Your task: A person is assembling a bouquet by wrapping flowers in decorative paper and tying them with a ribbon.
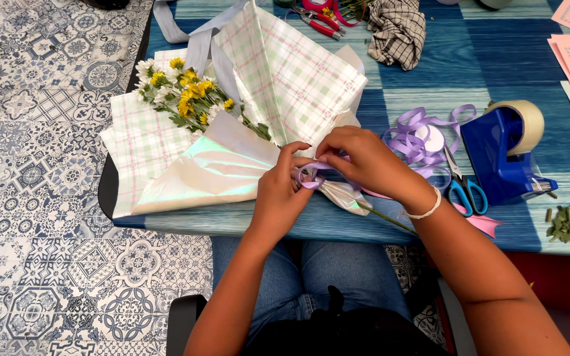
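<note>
Denim-clad legs [324,273] of the seated person fill the bottom of the view, with both forearms reaching up from there to the edge of a table [430,79] covered in blue patchwork-print cloth. Beside it to the left, patterned blue and white floor tiles [34,198] spread out.

On the table's near left part lies the bouquet [232,132], its head pointing away and to the left, its gathered neck at the table's front edge. Its wrapping is layered: pale plaid paper in green and pink lines, a pearly iridescent sheet over the lower side, and a grey-lilac sheet behind. Yellow and white small daisies [183,92] show at the open end; thin green stems [390,219] stick out to the right past the neck.

At that neck, the left hand [282,191] pinches a loop of lilac ribbon [311,177] between thumb and fingers, and the right hand [364,161], a white band on its wrist, curls closed over the same ribbon from above.

Right of the hands sit a blue tape dispenser [503,155], a loose heap of lilac ribbon [420,135], and blue-handled scissors [463,184]. Farther back lie a checked cloth [397,29] and red-handled cutters [321,23]. Green stem trimmings [565,224] rest near the right edge
</note>
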